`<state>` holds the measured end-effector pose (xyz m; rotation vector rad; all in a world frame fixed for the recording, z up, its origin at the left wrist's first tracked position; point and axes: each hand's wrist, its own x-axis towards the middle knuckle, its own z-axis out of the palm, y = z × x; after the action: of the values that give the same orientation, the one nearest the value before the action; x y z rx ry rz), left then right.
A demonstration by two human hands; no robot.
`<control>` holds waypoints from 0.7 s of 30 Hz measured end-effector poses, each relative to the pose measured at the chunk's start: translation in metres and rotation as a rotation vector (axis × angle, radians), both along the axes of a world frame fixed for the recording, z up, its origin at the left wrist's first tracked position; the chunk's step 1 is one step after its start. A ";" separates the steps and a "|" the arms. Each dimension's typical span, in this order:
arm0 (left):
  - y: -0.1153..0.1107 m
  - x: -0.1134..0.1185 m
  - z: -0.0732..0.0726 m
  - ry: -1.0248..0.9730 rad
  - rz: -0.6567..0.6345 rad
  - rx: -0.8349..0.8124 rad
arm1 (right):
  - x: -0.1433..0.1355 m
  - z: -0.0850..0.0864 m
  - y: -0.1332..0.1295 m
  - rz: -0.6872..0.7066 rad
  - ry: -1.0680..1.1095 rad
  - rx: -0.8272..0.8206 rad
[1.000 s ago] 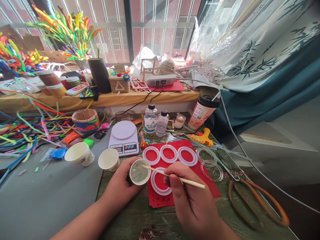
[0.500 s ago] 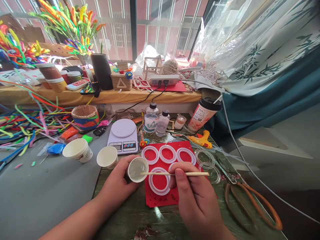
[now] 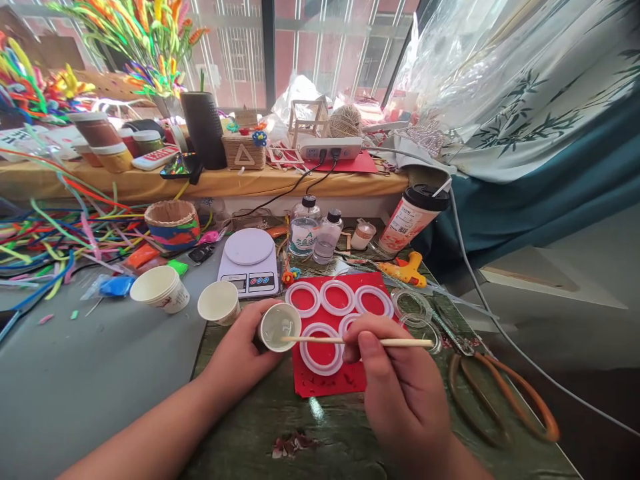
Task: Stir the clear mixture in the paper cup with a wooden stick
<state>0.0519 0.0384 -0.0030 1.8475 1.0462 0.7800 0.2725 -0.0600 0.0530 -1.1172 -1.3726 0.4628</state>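
Observation:
A paper cup [image 3: 267, 341] with clear liquid is tilted in my left hand [image 3: 240, 350], whose fingers wrap round its side. My right hand [image 3: 395, 373] pinches a thin wooden stick [image 3: 407, 343]; the stick's left tip reaches into the cup. Behind and below the stick lies a red sheet [image 3: 330, 385] bearing several white ring moulds [image 3: 304, 360], one partly hidden by my right hand. Another paper cup [image 3: 219, 303] stands just left of my left hand.
A white kitchen scale [image 3: 249, 260], two clear bottles [image 3: 304, 230], a lidded drink cup [image 3: 407, 223] and a yellow glue gun [image 3: 407, 270] stand or lie behind. Large scissors [image 3: 530, 393] are at right. Stacked paper cups [image 3: 160, 290] stand left. Petals [image 3: 293, 445] lie in front.
The view has shifted slightly, so the table's things appear higher in the picture. Both hands keep their holds on the cup and the stick.

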 end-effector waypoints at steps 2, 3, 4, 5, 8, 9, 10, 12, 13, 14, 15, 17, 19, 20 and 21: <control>0.000 0.000 0.000 0.002 0.004 -0.004 | 0.000 0.001 0.000 0.007 0.010 -0.022; 0.000 0.000 0.000 0.003 0.009 -0.006 | 0.000 0.002 0.000 0.032 0.011 -0.050; 0.000 0.000 0.000 0.004 0.014 -0.007 | 0.000 0.003 0.000 0.045 0.008 -0.076; 0.000 -0.001 -0.001 0.004 0.016 -0.008 | 0.001 0.004 0.001 0.034 0.002 -0.090; 0.000 -0.001 -0.002 0.011 0.007 -0.013 | 0.002 0.007 0.001 -0.049 -0.014 -0.080; 0.000 -0.001 -0.003 0.011 0.005 -0.014 | 0.002 0.008 0.001 -0.044 -0.016 -0.087; 0.000 -0.001 -0.003 0.009 0.005 -0.012 | 0.002 0.008 0.001 -0.028 -0.020 -0.104; 0.000 -0.001 -0.003 0.003 0.007 -0.005 | 0.003 0.009 0.000 -0.032 -0.040 -0.120; 0.000 -0.001 -0.003 0.002 0.007 -0.002 | 0.003 0.010 0.000 -0.054 -0.050 -0.106; 0.000 0.000 -0.003 0.000 0.007 0.001 | 0.003 0.010 0.000 -0.069 -0.055 -0.081; 0.000 0.000 -0.003 -0.002 0.007 0.003 | 0.003 0.010 0.000 -0.061 -0.056 -0.060; 0.001 0.000 -0.003 -0.009 0.011 0.003 | 0.003 0.010 -0.001 0.008 -0.062 -0.045; 0.001 0.000 -0.002 -0.016 0.016 0.002 | 0.003 0.009 -0.001 0.019 -0.083 -0.036; 0.001 0.000 -0.002 -0.016 0.014 0.000 | 0.003 0.008 0.000 -0.008 -0.088 -0.030; 0.001 0.000 -0.002 -0.013 0.010 -0.004 | 0.003 0.007 0.000 -0.031 -0.086 -0.027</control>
<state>0.0515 0.0394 -0.0051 1.8330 1.0490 0.7942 0.2756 -0.0602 0.0605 -1.1909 -1.4247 0.4160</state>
